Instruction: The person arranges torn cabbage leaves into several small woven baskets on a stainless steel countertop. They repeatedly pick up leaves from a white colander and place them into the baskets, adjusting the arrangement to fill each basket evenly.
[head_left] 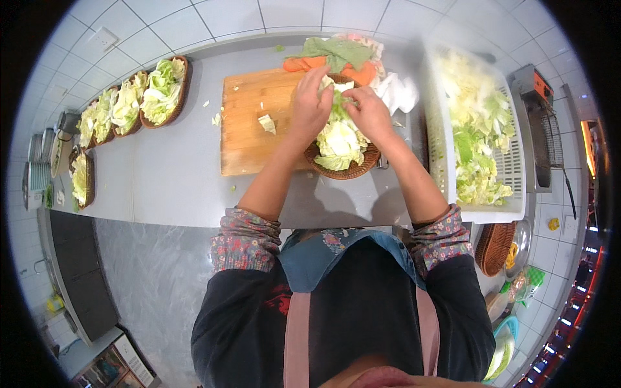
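A brown oval wicker basket [367, 162] stands partly on the right edge of a wooden cutting board [252, 102], holding pale green and white cabbage leaves [342, 143]. Over the basket's far part, my left hand [313, 102] touches the leaves from the left, fingers slightly bent. My right hand [367, 109] is on the other side, its fingertips on a green leaf piece between both hands. Whether either hand firmly grips a leaf is hard to tell. A small cabbage scrap [267, 123] lies on the board.
A white plastic crate [490, 212] full of torn leaves stands at the right. Green and orange cloths [339, 51] and a white cloth [395, 92] lie behind the basket. Several filled wicker baskets [182, 97] line the counter at the left. An empty wicker basket [494, 247] is at the lower right.
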The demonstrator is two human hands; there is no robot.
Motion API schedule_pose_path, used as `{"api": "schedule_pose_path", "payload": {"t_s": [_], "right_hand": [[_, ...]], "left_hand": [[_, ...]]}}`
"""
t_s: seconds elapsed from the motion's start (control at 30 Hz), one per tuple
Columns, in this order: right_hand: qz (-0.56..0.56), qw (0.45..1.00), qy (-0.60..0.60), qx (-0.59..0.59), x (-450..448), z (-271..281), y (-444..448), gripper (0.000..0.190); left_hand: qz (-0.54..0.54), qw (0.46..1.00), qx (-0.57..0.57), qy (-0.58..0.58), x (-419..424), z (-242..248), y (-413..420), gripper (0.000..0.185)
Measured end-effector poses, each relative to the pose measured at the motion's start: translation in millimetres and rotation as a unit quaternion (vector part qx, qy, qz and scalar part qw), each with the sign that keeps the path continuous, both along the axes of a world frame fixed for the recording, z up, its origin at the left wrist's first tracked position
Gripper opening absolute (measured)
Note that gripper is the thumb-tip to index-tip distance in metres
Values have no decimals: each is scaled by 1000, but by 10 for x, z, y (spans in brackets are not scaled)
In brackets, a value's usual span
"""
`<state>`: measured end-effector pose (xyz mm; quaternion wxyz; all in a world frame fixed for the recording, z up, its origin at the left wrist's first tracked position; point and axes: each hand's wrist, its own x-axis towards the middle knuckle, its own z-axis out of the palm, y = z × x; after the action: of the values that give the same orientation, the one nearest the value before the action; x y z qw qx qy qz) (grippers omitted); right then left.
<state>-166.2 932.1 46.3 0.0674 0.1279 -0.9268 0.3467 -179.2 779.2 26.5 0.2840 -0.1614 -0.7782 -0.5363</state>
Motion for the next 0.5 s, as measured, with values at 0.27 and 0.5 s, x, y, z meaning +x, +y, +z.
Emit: {"api": "schedule_pose_path", "payload": {"t_s": [0.27,0.5], "right_hand": [[59,997,28,32,-67,175,143,26],[51,998,31,-26,94,611,445,15]], "left_hand": [[155,904,-310,-251,95,-345,-1169,30],[111,907,-236,-330,247,-492,-1228,24]]}}
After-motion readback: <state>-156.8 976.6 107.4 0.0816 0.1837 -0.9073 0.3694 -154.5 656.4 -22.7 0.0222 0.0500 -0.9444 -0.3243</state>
